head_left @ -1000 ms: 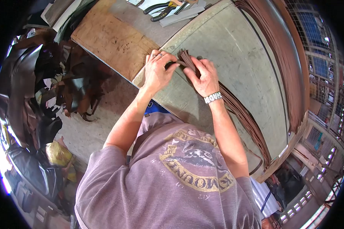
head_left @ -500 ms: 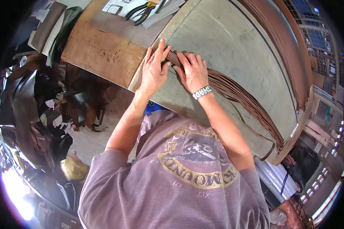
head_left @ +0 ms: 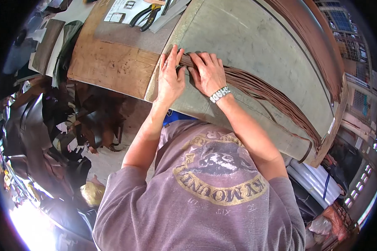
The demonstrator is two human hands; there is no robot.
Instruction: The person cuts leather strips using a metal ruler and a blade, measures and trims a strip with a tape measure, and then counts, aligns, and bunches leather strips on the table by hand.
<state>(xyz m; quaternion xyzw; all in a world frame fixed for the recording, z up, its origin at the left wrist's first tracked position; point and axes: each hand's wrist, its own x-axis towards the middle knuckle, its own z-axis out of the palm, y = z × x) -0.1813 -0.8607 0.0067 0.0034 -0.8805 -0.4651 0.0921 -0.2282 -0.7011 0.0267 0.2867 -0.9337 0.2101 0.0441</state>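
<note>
A long bundle of thin brown leather strips [head_left: 266, 92] curves across the greenish-grey work surface [head_left: 247, 37] from between my hands toward the right corner. My right hand [head_left: 210, 74], with a patterned band at the wrist, lies over the bundle near its left end, fingers bent around it. At that end stands my left hand [head_left: 170, 81], fingers stretched out and its palm side turned to the strip ends. Whether its palm touches every strip end is hidden.
Pliers [head_left: 145, 16] and a printed paper sheet [head_left: 121, 11] lie on the brown board [head_left: 109, 65] at upper left. More brown leather [head_left: 322, 37] hangs along the far right edge. Dark leather scraps [head_left: 29, 129] pile up below at left. Clear plastic rolls [head_left: 318, 180] stand at lower right.
The camera view has shifted slightly. Both hands stay at the left end of the bundle, with only small changes in the fingers.
</note>
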